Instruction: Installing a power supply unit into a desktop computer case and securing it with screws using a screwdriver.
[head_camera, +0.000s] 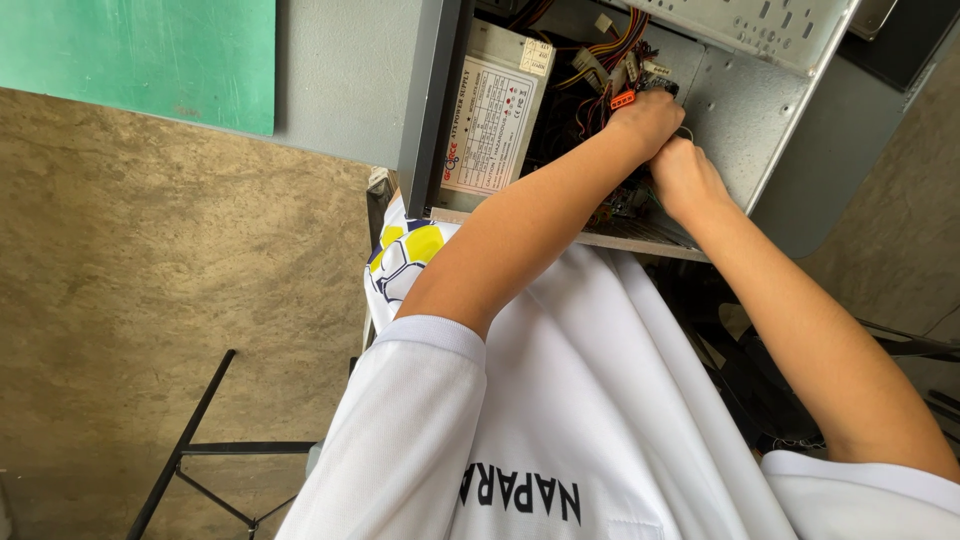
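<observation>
both hands work inside an open grey computer case (745, 120), right of its power supply (495, 125): left hand (648, 122) clenched beside an orange connector (623, 99), right hand (685, 175) touching it below; what either grasps cannot be told.

A grey sheet-metal computer case (745, 120) fills the far right; inside it, a pale-labelled silver power supply box (495, 125) and red, yellow and black wires (610, 55) — one orange plastic connector (623, 99). Far left, a green board (140, 60).

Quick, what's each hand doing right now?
Left hand: curled shut among the wires inside the computer case; what it grips is hidden.
Right hand: fingers hidden, cannot tell.
</observation>
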